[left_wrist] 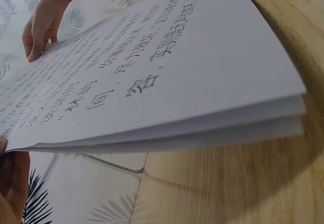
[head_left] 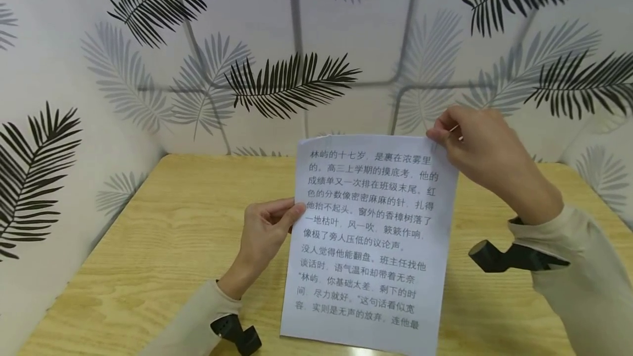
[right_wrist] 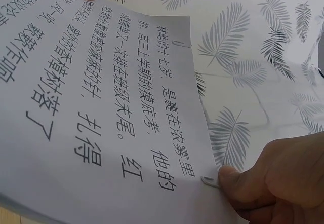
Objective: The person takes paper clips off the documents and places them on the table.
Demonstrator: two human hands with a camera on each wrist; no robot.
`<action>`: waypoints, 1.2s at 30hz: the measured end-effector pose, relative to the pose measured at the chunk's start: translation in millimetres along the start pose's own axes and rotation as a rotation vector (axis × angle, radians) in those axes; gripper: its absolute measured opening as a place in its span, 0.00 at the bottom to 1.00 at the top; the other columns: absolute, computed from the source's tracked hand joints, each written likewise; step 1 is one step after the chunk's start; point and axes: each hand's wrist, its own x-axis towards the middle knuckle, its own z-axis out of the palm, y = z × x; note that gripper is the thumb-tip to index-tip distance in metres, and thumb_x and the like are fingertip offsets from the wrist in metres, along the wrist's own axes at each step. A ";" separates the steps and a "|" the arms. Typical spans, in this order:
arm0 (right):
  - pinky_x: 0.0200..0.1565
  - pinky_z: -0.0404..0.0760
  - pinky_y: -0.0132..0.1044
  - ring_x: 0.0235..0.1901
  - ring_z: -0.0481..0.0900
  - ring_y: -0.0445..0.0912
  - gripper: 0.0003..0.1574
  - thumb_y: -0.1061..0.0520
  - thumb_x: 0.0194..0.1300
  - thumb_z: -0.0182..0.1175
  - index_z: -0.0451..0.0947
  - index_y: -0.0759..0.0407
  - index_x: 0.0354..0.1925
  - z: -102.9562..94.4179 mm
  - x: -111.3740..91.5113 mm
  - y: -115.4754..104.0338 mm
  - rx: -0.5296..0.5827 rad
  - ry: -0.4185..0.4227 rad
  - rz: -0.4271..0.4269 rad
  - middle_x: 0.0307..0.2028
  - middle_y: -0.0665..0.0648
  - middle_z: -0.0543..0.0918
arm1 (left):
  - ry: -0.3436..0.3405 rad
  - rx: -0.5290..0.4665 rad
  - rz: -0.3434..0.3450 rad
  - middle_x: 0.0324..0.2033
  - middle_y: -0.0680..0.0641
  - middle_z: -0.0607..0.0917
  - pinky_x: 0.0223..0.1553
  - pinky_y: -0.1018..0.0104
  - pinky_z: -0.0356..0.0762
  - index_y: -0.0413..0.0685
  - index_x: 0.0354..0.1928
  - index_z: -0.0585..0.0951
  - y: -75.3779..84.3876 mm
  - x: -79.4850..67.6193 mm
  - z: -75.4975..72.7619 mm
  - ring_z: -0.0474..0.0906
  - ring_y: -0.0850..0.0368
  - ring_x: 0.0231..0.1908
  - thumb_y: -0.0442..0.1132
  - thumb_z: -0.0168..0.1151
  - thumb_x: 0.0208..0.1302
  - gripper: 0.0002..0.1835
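Observation:
A stack of printed paper sheets [head_left: 366, 240] is held upright above the table, its Chinese text facing me. My left hand [head_left: 264, 235] pinches the left edge about a third of the way down, thumb in front. At the top right corner, my right hand [head_left: 487, 147] pinches the stack between thumb and fingers. In the right wrist view a paper clip [right_wrist: 210, 182] sits on the top edge beside the right thumb, and a second clip [right_wrist: 180, 44] lies farther along that edge. Several layers part slightly along the lower edges of the sheets [left_wrist: 228, 72] in the left wrist view.
The wooden table [head_left: 163, 246] lies under the hands and the paper. Behind it stands a wall [head_left: 346, 109] patterned with dark and grey leaves. Black wrist devices are worn on the left [head_left: 234, 334] and right [head_left: 514, 257] sleeves.

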 end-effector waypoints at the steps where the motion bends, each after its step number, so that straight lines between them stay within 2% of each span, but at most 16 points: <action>1: 0.26 0.71 0.40 0.30 0.79 0.54 0.09 0.59 0.68 0.59 0.77 0.66 0.36 -0.2 -0.8 0.3 0.005 0.000 -0.003 0.32 0.66 0.84 | 0.004 0.005 0.007 0.31 0.31 0.86 0.26 0.72 0.82 0.26 0.44 0.82 -0.3 -0.7 0.5 0.83 0.64 0.23 0.28 0.61 0.63 0.10; 5: 0.28 0.73 0.41 0.32 0.81 0.55 0.08 0.59 0.68 0.59 0.77 0.66 0.36 -0.6 -3.9 1.5 0.018 0.013 -0.025 0.33 0.66 0.85 | 0.014 0.010 0.017 0.30 0.30 0.86 0.26 0.73 0.81 0.25 0.43 0.82 0.4 -3.3 2.4 0.83 0.65 0.23 0.28 0.61 0.63 0.10; 11: 0.26 0.68 0.40 0.25 0.74 0.53 0.08 0.60 0.68 0.57 0.76 0.66 0.34 0.4 -7.1 1.9 -0.010 0.034 -0.049 0.27 0.63 0.81 | 0.016 0.007 -0.021 0.30 0.31 0.86 0.25 0.74 0.81 0.26 0.43 0.83 2.3 -5.8 3.5 0.82 0.64 0.22 0.28 0.61 0.63 0.10; 15: 0.24 0.65 0.38 0.22 0.71 0.51 0.08 0.62 0.68 0.56 0.74 0.67 0.33 2.0 -8.1 2.7 -0.011 0.052 -0.069 0.24 0.62 0.78 | 0.004 -0.007 -0.034 0.31 0.30 0.86 0.25 0.72 0.82 0.25 0.43 0.82 2.5 -7.2 4.1 0.83 0.64 0.22 0.28 0.60 0.64 0.10; 20: 0.24 0.65 0.37 0.23 0.71 0.52 0.07 0.64 0.68 0.55 0.72 0.68 0.33 3.2 -9.3 4.5 0.004 0.061 -0.053 0.26 0.64 0.78 | -0.024 -0.042 -0.053 0.32 0.29 0.85 0.27 0.67 0.84 0.25 0.44 0.82 3.7 -8.7 5.1 0.84 0.62 0.24 0.28 0.60 0.64 0.11; 25: 0.27 0.71 0.40 0.29 0.77 0.57 0.04 0.70 0.65 0.51 0.73 0.71 0.36 0.5 -11.4 9.1 0.019 0.102 -0.023 0.33 0.69 0.81 | -0.029 -0.052 -0.064 0.33 0.29 0.85 0.27 0.66 0.84 0.25 0.44 0.82 3.3 -8.9 6.4 0.85 0.61 0.24 0.28 0.60 0.64 0.11; 27: 0.27 0.73 0.38 0.31 0.80 0.59 0.06 0.70 0.65 0.49 0.74 0.72 0.38 -1.5 -11.9 11.2 0.039 0.116 -0.004 0.35 0.71 0.82 | -0.019 -0.049 -0.070 0.33 0.29 0.85 0.27 0.67 0.84 0.25 0.44 0.82 2.9 -9.2 6.8 0.84 0.62 0.24 0.28 0.61 0.64 0.11; 30: 0.24 0.72 0.29 0.32 0.82 0.61 0.06 0.70 0.66 0.49 0.73 0.72 0.38 -4.8 -12.4 14.6 0.065 0.138 0.008 0.33 0.71 0.83 | -0.007 -0.040 -0.074 0.33 0.29 0.85 0.27 0.68 0.84 0.25 0.43 0.82 3.2 -9.5 7.1 0.84 0.62 0.24 0.28 0.61 0.64 0.11; 32: 0.21 0.67 0.25 0.28 0.82 0.58 0.06 0.68 0.68 0.50 0.73 0.71 0.37 -7.0 -12.6 16.8 0.075 0.155 0.015 0.30 0.70 0.82 | 0.004 -0.035 -0.079 0.32 0.30 0.86 0.27 0.69 0.84 0.25 0.43 0.82 3.9 -9.1 7.1 0.84 0.62 0.24 0.28 0.61 0.63 0.11; 36: 0.19 0.65 0.24 0.20 0.76 0.34 0.06 0.66 0.70 0.51 0.73 0.69 0.36 -12.7 -14.8 23.0 0.091 0.172 0.041 0.27 0.66 0.82 | 0.023 -0.034 -0.091 0.32 0.29 0.86 0.27 0.69 0.84 0.25 0.43 0.82 5.1 -5.5 6.4 0.84 0.62 0.24 0.27 0.61 0.63 0.10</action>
